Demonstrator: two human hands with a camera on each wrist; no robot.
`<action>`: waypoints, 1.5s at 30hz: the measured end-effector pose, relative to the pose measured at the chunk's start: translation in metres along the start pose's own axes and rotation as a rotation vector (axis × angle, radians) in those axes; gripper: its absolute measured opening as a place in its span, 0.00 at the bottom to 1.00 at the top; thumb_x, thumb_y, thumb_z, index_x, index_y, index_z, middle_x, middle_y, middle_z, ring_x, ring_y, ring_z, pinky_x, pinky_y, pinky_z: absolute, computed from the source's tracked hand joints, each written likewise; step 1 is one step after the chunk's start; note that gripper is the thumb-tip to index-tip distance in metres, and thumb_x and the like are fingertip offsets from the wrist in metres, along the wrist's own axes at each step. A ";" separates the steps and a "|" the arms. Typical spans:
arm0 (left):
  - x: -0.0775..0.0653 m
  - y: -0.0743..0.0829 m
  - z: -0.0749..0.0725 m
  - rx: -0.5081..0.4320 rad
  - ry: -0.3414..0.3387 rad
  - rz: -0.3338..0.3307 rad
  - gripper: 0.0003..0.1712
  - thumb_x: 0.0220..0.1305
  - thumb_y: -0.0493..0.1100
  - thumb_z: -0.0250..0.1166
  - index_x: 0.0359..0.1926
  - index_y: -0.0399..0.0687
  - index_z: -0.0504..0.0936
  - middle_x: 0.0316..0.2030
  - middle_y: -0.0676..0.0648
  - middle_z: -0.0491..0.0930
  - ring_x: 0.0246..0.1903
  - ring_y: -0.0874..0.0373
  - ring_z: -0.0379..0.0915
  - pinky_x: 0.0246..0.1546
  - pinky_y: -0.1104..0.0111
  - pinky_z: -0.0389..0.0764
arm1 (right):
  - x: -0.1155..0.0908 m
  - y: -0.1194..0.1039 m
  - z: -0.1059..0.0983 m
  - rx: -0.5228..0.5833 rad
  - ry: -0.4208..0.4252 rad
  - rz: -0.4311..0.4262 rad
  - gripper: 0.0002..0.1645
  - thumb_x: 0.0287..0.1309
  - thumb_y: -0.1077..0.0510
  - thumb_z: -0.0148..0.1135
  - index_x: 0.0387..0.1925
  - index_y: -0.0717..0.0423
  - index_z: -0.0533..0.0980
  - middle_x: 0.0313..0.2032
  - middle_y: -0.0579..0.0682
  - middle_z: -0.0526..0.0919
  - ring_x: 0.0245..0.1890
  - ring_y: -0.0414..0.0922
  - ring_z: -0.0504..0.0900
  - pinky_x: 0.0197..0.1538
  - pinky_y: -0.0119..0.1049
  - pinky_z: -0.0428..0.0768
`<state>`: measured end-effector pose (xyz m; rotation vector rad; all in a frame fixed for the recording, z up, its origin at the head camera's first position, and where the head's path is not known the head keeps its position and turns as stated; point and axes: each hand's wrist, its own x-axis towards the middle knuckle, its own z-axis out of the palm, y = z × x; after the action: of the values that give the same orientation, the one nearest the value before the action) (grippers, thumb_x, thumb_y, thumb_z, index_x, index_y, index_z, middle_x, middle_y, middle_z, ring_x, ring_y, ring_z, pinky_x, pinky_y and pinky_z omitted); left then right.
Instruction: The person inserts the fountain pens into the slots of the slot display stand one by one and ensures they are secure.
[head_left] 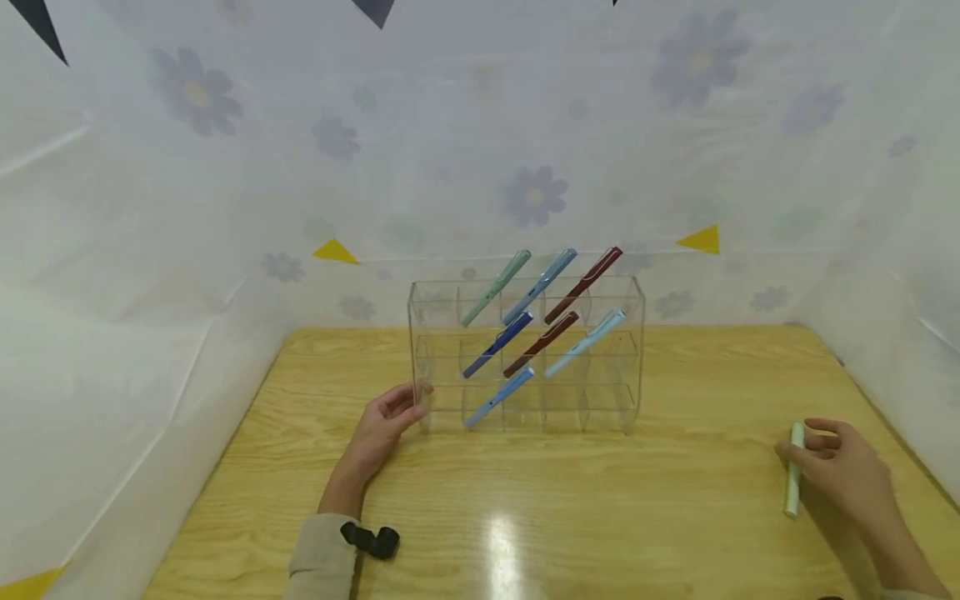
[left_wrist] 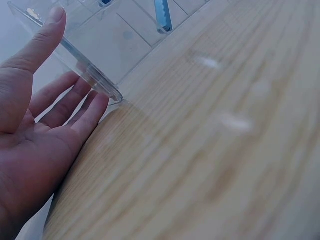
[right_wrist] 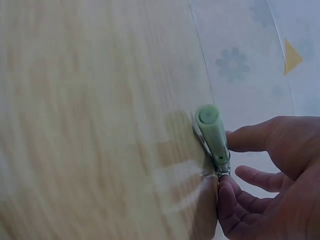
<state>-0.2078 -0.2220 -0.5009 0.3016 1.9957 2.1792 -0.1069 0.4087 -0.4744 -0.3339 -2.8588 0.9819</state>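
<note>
A clear acrylic pen rack (head_left: 639, 367) stands on the table, with rows of compartments holding slanted pens. In the top row are a green pen (head_left: 497, 287), a blue pen (head_left: 540, 287) and a dark red pen (head_left: 583, 285). Below them lean a dark blue pen (head_left: 498, 345), another dark red pen (head_left: 541, 344) and a pale blue pen (head_left: 585, 343). One blue pen (head_left: 499, 397) sits in the bottom row. My left hand (head_left: 381, 431) touches the rack's left side, fingers extended in the left wrist view. Far right, my right hand (head_left: 847, 471) pinches a light green pen (right_wrist: 212, 132) with a clip.
The wooden table (head_left: 645, 517) extends between the hands and rack. White flowered sheeting (head_left: 450, 167) encloses its back and sides. A black device (head_left: 371, 540) is on the left sleeve.
</note>
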 end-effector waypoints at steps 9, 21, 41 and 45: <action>0.000 -0.001 -0.002 0.010 0.002 0.018 0.29 0.72 0.34 0.65 0.71 0.34 0.71 0.66 0.33 0.74 0.69 0.47 0.68 0.58 0.70 0.77 | 0.001 -0.006 0.005 -0.080 0.048 -0.087 0.30 0.68 0.53 0.66 0.58 0.75 0.72 0.45 0.74 0.82 0.34 0.45 0.86 0.29 0.36 0.78; 0.000 -0.001 0.000 0.010 -0.015 0.012 0.29 0.72 0.35 0.65 0.71 0.35 0.71 0.67 0.33 0.72 0.71 0.43 0.64 0.59 0.71 0.76 | -0.010 -0.012 0.000 0.069 0.125 -0.068 0.31 0.72 0.55 0.59 0.68 0.70 0.67 0.38 0.45 0.85 0.31 0.14 0.68 0.26 0.23 0.74; 0.001 -0.003 0.001 0.018 -0.008 0.024 0.29 0.72 0.36 0.65 0.71 0.34 0.71 0.67 0.33 0.73 0.70 0.43 0.65 0.58 0.71 0.77 | -0.007 -0.061 0.001 0.415 0.151 -0.203 0.29 0.70 0.61 0.65 0.69 0.44 0.71 0.37 0.31 0.88 0.34 0.28 0.87 0.32 0.25 0.83; 0.000 -0.003 0.000 0.019 0.001 0.020 0.29 0.72 0.36 0.65 0.71 0.34 0.71 0.66 0.33 0.74 0.69 0.44 0.67 0.57 0.71 0.78 | -0.007 -0.077 0.003 0.418 0.180 -0.226 0.28 0.70 0.61 0.65 0.68 0.45 0.72 0.38 0.30 0.88 0.33 0.29 0.87 0.32 0.24 0.82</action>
<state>-0.2081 -0.2221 -0.5036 0.3252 2.0237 2.1737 -0.1137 0.3458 -0.4297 -0.0540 -2.3876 1.3789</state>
